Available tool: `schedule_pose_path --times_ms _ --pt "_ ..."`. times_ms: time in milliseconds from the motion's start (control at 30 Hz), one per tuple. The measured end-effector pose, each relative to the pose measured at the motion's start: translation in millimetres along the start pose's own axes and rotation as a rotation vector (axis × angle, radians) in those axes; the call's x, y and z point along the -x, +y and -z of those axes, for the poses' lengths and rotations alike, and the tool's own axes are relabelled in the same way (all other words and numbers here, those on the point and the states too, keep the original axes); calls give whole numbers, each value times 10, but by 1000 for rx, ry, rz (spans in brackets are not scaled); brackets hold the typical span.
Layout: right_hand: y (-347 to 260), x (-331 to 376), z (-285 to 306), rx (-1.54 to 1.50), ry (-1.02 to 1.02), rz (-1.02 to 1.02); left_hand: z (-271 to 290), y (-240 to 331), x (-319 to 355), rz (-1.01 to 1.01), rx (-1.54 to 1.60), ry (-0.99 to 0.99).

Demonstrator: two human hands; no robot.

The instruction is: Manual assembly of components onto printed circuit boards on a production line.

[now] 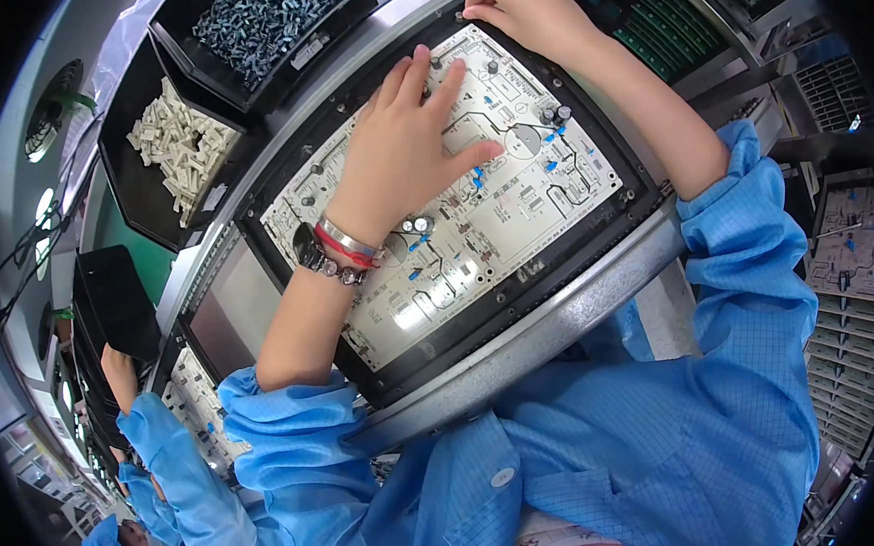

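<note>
A white printed circuit board (503, 252) lies in a black frame (432, 353), with small blue parts and round capacitors standing on it. My left hand (399, 156) rests over the board's left part, palm down, fingers spread and thumb stretched out. A bracelet and a red cord circle that wrist. At the far corner of the frame, my right hand (528, 13) has its fingers curled in together near the frame's edge. The picture's upper border cuts off part of this hand, and what its fingertips grip, if anything, cannot be made out.
Black bins at the upper left hold dark screws (267, 22) and white plastic connectors (179, 147). A metal rail (554, 325) runs along the near side. Racked boards (841, 368) stand at right, green boards (667, 32) behind. A co-worker's blue sleeve (180, 468) is at lower left.
</note>
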State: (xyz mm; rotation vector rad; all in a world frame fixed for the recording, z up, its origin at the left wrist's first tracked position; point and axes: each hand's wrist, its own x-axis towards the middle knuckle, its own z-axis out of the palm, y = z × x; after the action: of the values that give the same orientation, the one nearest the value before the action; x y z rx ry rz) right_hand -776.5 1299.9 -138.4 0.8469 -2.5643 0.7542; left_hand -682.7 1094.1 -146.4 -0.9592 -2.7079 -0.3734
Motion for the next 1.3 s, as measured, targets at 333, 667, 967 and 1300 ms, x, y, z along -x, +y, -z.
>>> schedule_pose_path --times_ms 333,667,967,1300 --pt "-192 -1 -164 20 22 -229 -7 -9 30 7 51 -16" --pt "-141 39 157 -239 -297 -220 214 185 -165 41 62 -45" --pt "-895 801 336 -760 -691 323 685 -159 440 212 293 -84" --pt "-931 995 183 -379 -456 610 1260 478 1791 410 496 -418"
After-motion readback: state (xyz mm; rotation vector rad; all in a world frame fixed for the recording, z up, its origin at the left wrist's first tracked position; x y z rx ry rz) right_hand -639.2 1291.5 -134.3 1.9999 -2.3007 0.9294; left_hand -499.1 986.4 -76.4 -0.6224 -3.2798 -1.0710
